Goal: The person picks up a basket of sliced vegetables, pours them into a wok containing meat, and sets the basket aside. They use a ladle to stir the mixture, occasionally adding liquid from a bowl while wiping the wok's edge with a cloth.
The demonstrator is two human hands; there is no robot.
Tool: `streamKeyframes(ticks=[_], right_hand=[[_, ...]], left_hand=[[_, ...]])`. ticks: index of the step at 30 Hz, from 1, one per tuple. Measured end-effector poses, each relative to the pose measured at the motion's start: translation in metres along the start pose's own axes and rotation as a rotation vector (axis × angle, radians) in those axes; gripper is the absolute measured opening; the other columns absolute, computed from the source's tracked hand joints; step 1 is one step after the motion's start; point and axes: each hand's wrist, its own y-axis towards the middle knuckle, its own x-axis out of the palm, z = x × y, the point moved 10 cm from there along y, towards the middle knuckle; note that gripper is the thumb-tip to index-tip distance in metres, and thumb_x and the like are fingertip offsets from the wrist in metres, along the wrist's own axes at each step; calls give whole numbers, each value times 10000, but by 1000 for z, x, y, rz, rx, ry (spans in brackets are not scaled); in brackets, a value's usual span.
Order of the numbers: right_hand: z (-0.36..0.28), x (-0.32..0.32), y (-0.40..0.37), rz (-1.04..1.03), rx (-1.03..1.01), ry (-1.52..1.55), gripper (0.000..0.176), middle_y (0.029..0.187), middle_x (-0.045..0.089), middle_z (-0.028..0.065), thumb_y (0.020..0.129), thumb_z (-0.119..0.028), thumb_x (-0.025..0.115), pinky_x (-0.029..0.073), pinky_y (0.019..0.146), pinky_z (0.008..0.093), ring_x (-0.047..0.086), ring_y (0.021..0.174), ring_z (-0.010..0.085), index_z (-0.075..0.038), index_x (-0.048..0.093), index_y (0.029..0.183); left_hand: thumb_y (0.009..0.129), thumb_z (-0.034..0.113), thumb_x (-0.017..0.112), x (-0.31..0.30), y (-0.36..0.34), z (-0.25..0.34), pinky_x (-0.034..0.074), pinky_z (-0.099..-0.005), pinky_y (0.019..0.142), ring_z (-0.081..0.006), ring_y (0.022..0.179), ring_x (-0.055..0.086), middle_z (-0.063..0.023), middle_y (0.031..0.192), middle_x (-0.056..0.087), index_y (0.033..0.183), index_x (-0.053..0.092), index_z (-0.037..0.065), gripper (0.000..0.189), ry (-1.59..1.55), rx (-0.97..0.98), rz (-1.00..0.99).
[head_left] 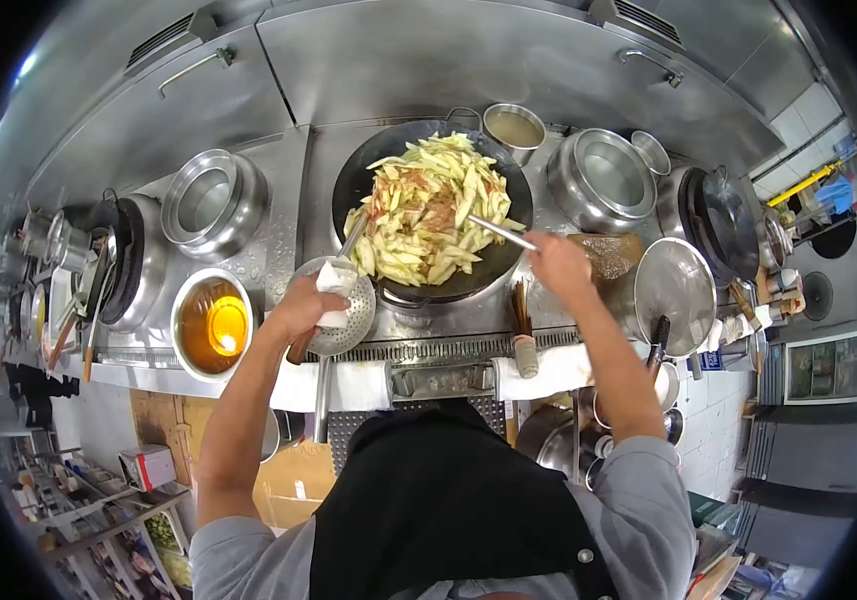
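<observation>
A black wok [510,268] holds a heap of pale green-yellow strips [418,255] with reddish bits among them. My left hand [300,306] is closed around a white cloth [336,292] at the wok's lower left; a metal tool [354,234] reaches from there to the wok. Right beside that hand is a perforated skimmer [356,318], its handle pointing toward me. My right hand [560,266] grips a metal utensil [503,232] at the wok's right side, its far end among the strips.
A white bowl of amber liquid [210,352] stands left, near a metal pot [248,205]. Right are another pot [578,205], a large round strainer [675,290] and a bamboo brush [524,350]. A pot of liquid [514,152] sits behind the wok.
</observation>
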Motion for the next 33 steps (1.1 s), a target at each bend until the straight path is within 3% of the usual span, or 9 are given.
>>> streamKeyframes(ticks=[5, 10, 11, 15, 17, 20, 26, 31, 33], right_hand=[[-40, -81, 27, -92, -131, -250, 238, 1024, 780, 162, 927, -218, 728, 605, 833, 526, 758, 969, 388, -189, 761, 1161], [-75, -158, 13, -73, -99, -354, 255, 1061, 786, 149, 926, -225, 722, 600, 864, 524, 756, 1021, 368, -194, 777, 1173], [-81, -168, 7, -65, -88, -401, 269, 1071, 788, 145, 926, -223, 721, 598, 875, 524, 754, 1038, 364, -198, 776, 1188], [-93, -197, -19, 42, -80, -451, 244, 1068, 785, 147, 930, -230, 714, 596, 886, 523, 748, 1046, 366, -185, 776, 1162], [-103, -191, -36, 36, -88, -440, 233, 1061, 783, 153, 933, -231, 708, 594, 884, 527, 747, 1040, 372, -178, 776, 1149], [-112, -190, -72, 45, -32, -437, 215, 1036, 777, 171, 934, -238, 704, 587, 877, 537, 744, 1016, 395, -161, 775, 1121], [-81, -190, -144, 3, 44, -357, 241, 996, 779, 185, 921, -241, 760, 580, 840, 533, 746, 965, 397, -150, 781, 1144], [-58, -147, -191, -158, 118, -228, 243, 980, 782, 175, 924, -241, 772, 577, 822, 524, 749, 923, 401, -132, 779, 1141], [-42, -80, -189, -107, 53, -139, 249, 997, 782, 172, 936, -256, 768, 579, 829, 526, 748, 923, 398, -139, 773, 1155]], left_hand=[[826, 174, 804, 5, -45, 49, 567, -356, 660, -197, 895, 713, -85, 1065, 755, 1429, 630, 30, 645, 47, 33, 19], [812, 212, 811, -6, -48, 71, 508, -367, 1067, -346, 1190, 715, -239, 1274, 745, 1580, 472, -33, 875, 291, 209, 36], [824, 170, 799, -9, -52, 75, 563, -362, 595, -194, 926, 711, -138, 1188, 745, 1663, 389, 83, 938, 367, 193, 56], [807, 190, 816, -15, -70, 90, 612, -414, 754, -289, 1048, 736, -215, 1269, 737, 1661, 379, 58, 968, 475, 262, 83], [796, 223, 825, -19, -78, 101, 581, -428, 964, -383, 1175, 718, -298, 1338, 699, 1652, 368, 16, 992, 653, 370, 147], [798, 255, 820, -23, -90, 104, 517, -418, 1083, -430, 1218, 697, -336, 1340, 682, 1640, 365, -20, 996, 617, 367, 145], [799, 303, 789, -53, -59, 68, 509, -430, 1103, -434, 1255, 673, -352, 1331, 676, 1595, 362, -124, 999, 637, 369, 195], [802, 328, 784, -55, -52, 24, 505, -443, 1102, -459, 1221, 678, -356, 1362, 654, 1612, 336, -105, 1022, 775, 248, 259], [803, 305, 797, -19, -54, -11, 588, -494, 949, -443, 1129, 709, -316, 1306, 695, 1609, 382, -42, 971, 520, 116, 41]])
